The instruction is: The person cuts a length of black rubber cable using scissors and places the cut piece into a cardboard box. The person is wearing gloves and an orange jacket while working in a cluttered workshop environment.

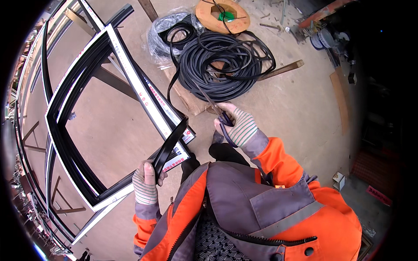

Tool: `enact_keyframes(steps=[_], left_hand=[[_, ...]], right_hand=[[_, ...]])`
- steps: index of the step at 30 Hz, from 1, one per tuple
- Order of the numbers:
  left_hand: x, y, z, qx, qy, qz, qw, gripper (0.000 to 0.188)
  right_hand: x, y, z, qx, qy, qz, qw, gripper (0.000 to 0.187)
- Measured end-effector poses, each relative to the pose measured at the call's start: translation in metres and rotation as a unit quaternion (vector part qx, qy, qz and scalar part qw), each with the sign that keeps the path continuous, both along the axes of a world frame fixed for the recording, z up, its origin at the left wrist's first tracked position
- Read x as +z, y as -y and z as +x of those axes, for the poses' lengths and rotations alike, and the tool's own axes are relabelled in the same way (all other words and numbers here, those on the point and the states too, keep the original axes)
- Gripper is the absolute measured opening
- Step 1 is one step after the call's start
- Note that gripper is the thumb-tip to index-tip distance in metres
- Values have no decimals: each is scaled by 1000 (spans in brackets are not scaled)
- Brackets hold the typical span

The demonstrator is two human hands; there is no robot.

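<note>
Both my hands wear striped work gloves. My left hand [147,180] is closed on a flat black rubber strip [167,145] near the lower corner of a window frame [138,85]. From there the strip runs up past the frame's corner and on toward a large coil of black rubber strip [220,65] on the floor. My right hand [237,124] grips a pair of scissors [225,119] by dark handles, the blades pointing up and left toward the coil. The blades are apart from the strip in my left hand. The frame has black profiles and white printed protective film.
Beside the coil lie a plastic-wrapped bundle [156,37] and a round cardboard spool [237,21]. Wooden bars such as a plank [281,70] lie on the floor. More frames and profiles [45,65] stand at the left. A white bucket [322,39] is at the far right.
</note>
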State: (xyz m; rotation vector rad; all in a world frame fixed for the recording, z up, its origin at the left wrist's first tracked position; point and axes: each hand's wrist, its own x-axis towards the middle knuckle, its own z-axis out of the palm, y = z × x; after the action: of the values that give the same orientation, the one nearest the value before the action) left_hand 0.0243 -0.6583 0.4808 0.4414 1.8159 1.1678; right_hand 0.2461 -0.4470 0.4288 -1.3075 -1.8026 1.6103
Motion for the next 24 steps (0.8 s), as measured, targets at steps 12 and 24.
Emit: enact_keyframes(steps=[12, 24], left_hand=[[56, -161, -21, 19, -131, 210, 969, 44], [168, -411, -134, 0, -236, 365, 900, 33]], right_hand=[[-186, 20, 334, -206, 327, -151, 910, 29], [-183, 74, 368, -291, 340, -274, 851, 32]])
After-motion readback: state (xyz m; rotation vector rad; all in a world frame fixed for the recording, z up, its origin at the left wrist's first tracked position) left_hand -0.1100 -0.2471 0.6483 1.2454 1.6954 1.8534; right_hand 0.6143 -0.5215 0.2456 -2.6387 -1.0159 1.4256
